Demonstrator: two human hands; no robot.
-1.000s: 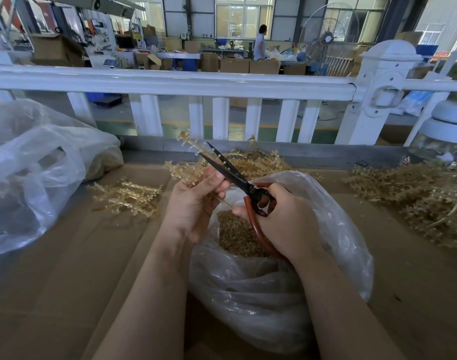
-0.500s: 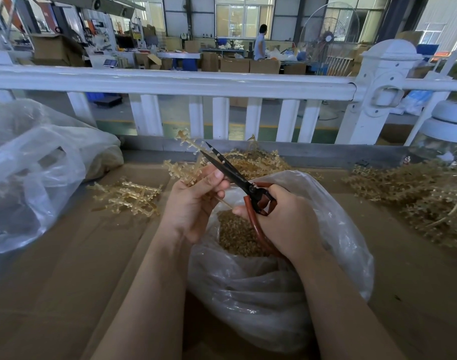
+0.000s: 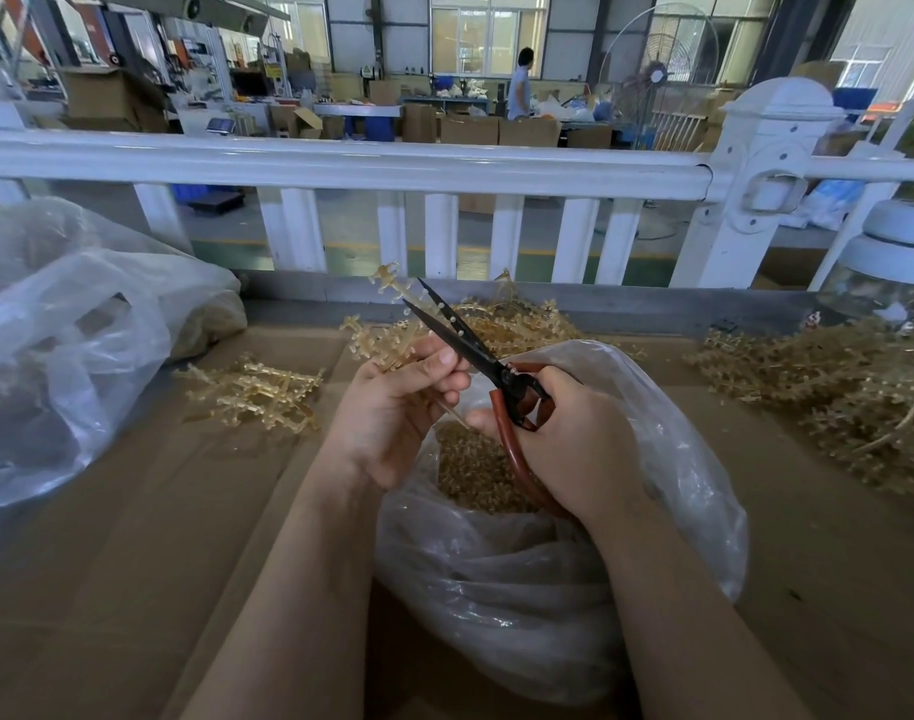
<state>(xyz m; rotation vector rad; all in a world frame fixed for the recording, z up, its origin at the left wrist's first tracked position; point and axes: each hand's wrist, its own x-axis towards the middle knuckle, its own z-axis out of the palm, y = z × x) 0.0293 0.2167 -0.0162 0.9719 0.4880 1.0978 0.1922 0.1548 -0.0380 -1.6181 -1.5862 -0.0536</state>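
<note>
Cardboard covers the bench (image 3: pixel 133 537) before you. Above the mouth of the clear bag (image 3: pixel 548 589), your left hand (image 3: pixel 392 413) has its fingers curled round the lower stem of the amber plastic sprue (image 3: pixel 388 283). Your right hand (image 3: pixel 574 439) grips the red-handled scissors (image 3: pixel 460 340), blades parted a little just beside the stem. Set the blades close against the stem at each nub. Cut over the bag so the pieces drop onto the cut bits (image 3: pixel 470 475) inside. Uncut sprues (image 3: pixel 257 392) lie to the left, a bigger heap (image 3: pixel 834 397) to the right.
</note>
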